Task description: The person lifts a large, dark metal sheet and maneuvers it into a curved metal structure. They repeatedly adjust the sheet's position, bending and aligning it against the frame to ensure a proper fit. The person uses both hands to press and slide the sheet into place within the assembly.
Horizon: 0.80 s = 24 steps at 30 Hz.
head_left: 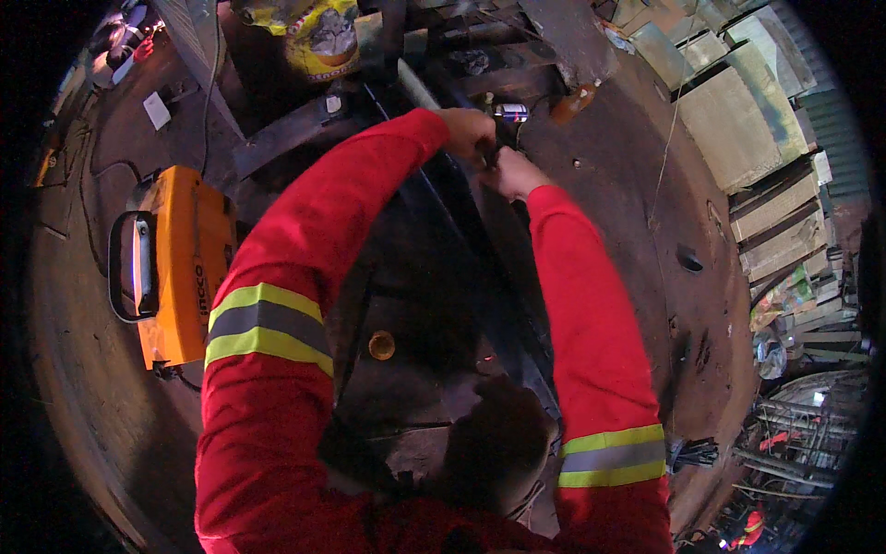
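Both my arms, in red sleeves with reflective bands, reach forward, and my hands meet above a long dark metal bar point(461, 226). My left hand point(469, 130) is closed, its fingers curled inward. Just to its right and slightly nearer, my right hand point(514, 174) is closed too, almost touching the left. Something small and dark is between them, but shadow and fingers hide what it is. Right beside the hands lies a small drink can point(510, 113). Beyond it is a bottle with orange-brown contents point(574, 102).
An orange machine with a black handle point(189, 268) stands at left, with cables around it. A yellow sack point(323, 42) sits at the far side. Stacked boards point(738, 129) line the right. A round amber piece point(381, 345) lies between my arms. Another person point(120, 42) is far left.
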Motion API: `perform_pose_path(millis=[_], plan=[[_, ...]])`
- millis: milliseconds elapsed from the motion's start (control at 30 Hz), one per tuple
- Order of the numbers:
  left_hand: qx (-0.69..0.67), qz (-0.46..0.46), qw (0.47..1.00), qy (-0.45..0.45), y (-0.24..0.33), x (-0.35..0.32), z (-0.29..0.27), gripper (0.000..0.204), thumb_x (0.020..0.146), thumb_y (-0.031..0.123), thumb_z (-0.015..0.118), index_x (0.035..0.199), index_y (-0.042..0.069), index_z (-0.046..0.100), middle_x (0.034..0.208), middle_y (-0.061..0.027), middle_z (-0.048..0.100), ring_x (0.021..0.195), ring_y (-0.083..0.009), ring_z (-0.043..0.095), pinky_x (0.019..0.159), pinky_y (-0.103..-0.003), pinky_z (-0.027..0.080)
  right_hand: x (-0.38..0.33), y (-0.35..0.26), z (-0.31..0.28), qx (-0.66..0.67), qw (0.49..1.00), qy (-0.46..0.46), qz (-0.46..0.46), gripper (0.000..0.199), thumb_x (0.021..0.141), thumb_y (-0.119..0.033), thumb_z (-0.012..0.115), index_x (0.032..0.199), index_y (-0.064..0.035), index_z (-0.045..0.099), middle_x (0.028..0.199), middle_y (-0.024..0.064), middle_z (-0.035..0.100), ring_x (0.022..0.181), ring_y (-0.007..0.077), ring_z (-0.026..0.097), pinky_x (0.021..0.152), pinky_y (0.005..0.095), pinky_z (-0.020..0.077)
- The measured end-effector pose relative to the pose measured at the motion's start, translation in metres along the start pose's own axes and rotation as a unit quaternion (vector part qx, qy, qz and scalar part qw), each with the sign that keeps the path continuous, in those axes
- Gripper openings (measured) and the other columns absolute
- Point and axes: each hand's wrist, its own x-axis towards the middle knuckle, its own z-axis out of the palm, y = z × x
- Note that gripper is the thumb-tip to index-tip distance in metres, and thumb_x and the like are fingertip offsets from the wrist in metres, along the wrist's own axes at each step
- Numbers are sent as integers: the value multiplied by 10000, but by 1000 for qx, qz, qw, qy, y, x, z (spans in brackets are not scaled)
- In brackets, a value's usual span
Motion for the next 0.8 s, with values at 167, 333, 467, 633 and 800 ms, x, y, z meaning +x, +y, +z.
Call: perform_pose_path(millis=[167, 333, 467, 633, 800], plan=[[90, 33, 995, 12, -3, 5, 3, 300, 667, 187, 721, 920, 46, 640, 899, -168, 642, 915, -368, 594, 763, -460, 475, 23, 17, 22, -81, 991, 106, -11, 362, 764, -249, 664, 1060, -45, 612, 987, 227, 631, 983, 417, 566, 847, 467, 472], [131, 32, 991, 14, -7, 5, 10, 356, 623, 172, 746, 935, 68, 610, 908, -167, 628, 929, -377, 584, 764, -468, 479, 10, 3, 31, -41, 986, 163, -14, 277, 796, -219, 622, 982, -14, 618, 1024, 253, 607, 978, 429, 573, 844, 480, 474], [104, 58, 988, 94, -14, -2, 27, 401, 599, 171, 755, 958, 91, 596, 913, -155, 623, 931, -366, 588, 755, -464, 484, -22, -29, 19, -91, 982, 167, 18, 242, 809, -200, 608, 949, -3, 600, 983, 245, 612, 932, 435, 589, 809, 484, 486], [116, 24, 986, 114, -15, -2, 44, 504, 611, 178, 745, 1080, 105, 574, 977, -128, 618, 1001, -344, 566, 839, -450, 465, -23, -29, 30, -114, 980, 151, 59, 258, 789, -183, 627, 975, -9, 583, 985, 225, 628, 939, 401, 609, 791, 475, 500], [233, 20, 944, 232, -16, -27, 71, 446, 738, 188, 639, 1160, 85, 536, 1222, -119, 519, 1210, -310, 438, 1039, -433, 328, -26, -41, 40, -157, 967, 188, 73, 271, 782, -228, 640, 941, -11, 604, 926, 206, 654, 905, 363, 637, 768, 465, 514]])
